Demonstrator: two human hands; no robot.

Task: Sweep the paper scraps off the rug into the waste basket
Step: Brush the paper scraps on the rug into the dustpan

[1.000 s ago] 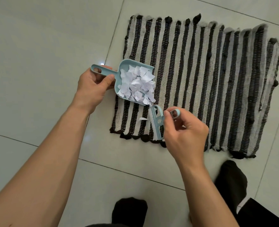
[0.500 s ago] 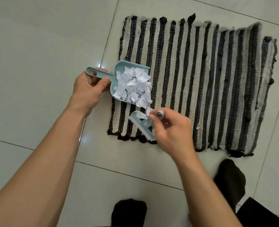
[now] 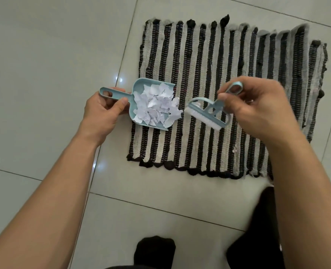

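- Head view looks down on a pale tiled floor (image 3: 44,55) with dark grout lines; a black-and-cream striped rug (image 3: 228,74) lies flat on it.
- No writing can be read.
- Left hand (image 3: 102,111) grips the handle of a blue dustpan (image 3: 135,105) at the rug's left edge; scraps (image 3: 157,105) are heaped in it.
- Right hand (image 3: 258,107) pinches the handle of a brush (image 3: 205,113), bristles just beside the pan's mouth.
- One scrap (image 3: 234,150) lies near the rug's near edge.
- Bare tile surrounds the rug; black-socked feet (image 3: 155,251) stand below.
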